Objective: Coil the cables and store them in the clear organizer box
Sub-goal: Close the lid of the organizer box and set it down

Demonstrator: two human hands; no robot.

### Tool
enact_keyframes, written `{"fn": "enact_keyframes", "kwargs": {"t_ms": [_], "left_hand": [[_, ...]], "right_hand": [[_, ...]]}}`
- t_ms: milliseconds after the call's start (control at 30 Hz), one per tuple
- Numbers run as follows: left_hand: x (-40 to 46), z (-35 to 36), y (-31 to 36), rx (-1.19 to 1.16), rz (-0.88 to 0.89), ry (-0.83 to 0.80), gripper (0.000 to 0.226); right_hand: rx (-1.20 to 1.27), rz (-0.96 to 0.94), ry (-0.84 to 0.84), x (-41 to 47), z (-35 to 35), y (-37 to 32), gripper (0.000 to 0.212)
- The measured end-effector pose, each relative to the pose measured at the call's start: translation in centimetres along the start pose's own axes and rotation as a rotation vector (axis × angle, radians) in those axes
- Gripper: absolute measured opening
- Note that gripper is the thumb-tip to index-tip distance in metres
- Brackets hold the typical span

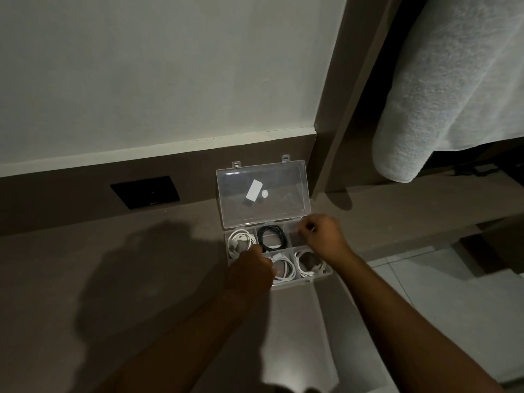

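Observation:
The clear organizer box lies on a brown desk with its lid raised. A coiled white cable fills the back-left compartment, and a coiled black cable sits in the back-middle one. Two more white coils lie in front: the middle coil and the right coil. My left hand rests over the front-left compartment, fingers touching the middle coil. My right hand hovers over the back-right compartment, fingers closed; whether it holds anything is hidden.
A black socket plate sits in the back panel at the left. A grey towel hangs at the upper right over a lower shelf. The desk edge drops to a tiled floor at the right.

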State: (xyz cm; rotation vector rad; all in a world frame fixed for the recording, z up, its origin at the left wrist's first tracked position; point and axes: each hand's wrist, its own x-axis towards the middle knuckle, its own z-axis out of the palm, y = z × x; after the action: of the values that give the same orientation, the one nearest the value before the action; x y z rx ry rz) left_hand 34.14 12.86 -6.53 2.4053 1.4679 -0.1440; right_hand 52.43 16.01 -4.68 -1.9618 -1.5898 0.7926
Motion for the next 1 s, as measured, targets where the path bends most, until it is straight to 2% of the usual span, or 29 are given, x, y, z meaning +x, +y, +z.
{"fn": "enact_keyframes", "kwargs": {"t_ms": [33,100,167,267,333,400,500,633,700,800,833,900,1000], "left_hand": [[-0.2,-0.3,0.2,0.007,-0.054,0.009,0.024],[-0.5,-0.2,0.2,-0.060,-0.083,0.030,0.024],[-0.8,-0.5,0.0,-0.105,-0.077,0.017,0.020],[-0.6,-1.0,-0.5,-0.112,-0.070,0.045,0.024],[-0.5,-1.1,-0.6,-0.105,-0.085,0.045,0.026],[-0.5,-0.9,-0.5,-0.070,-0.079,0.049,0.025],[-0.3,-0.7,-0.4,-0.169,-0.180,0.105,0.024],[-0.3,-0.2,-0.1,-0.387,-0.345,0.290,0.014],[-0.6,0.2,-0.2,-0.513,-0.459,0.386,0.014],[-1.4,0.7,-0.9,-0.741,-0.569,0.424,0.018],[-1.9,0.7,-1.0,-0.842,-0.562,0.416,0.017],[-3.4,0.6,-1.5,-0.948,-0.499,0.378,0.009],[-7.7,1.2,-3.3,-0.854,-0.303,0.194,0.011]], "right_hand": [[-0.024,-0.016,0.087,1.0,-0.8,0.1,0.007],[-0.022,-0.022,0.188,3.0,-1.9,-0.3,0.027],[0.129,0.076,0.148,4.6,-2.4,-1.2,0.044],[0.370,0.206,0.068,5.7,-2.2,-1.8,0.043],[0.440,0.244,0.012,5.7,-2.3,-2.0,0.042],[0.476,0.253,0.006,5.4,-2.7,-2.0,0.051],[0.547,0.272,0.014,4.5,-3.4,-1.8,0.062],[0.522,0.232,-0.006,1.9,-3.9,-0.8,0.059],[0.547,0.172,-0.039,0.1,-3.8,0.0,0.046],[0.510,0.070,-0.183,-2.7,-3.4,1.3,0.020],[0.448,0.032,-0.246,-3.4,-3.1,1.7,0.015],[0.209,-0.045,-0.277,-4.4,-2.2,2.3,0.030],[0.003,-0.141,-0.254,-5.1,-1.1,2.2,0.042]]}}
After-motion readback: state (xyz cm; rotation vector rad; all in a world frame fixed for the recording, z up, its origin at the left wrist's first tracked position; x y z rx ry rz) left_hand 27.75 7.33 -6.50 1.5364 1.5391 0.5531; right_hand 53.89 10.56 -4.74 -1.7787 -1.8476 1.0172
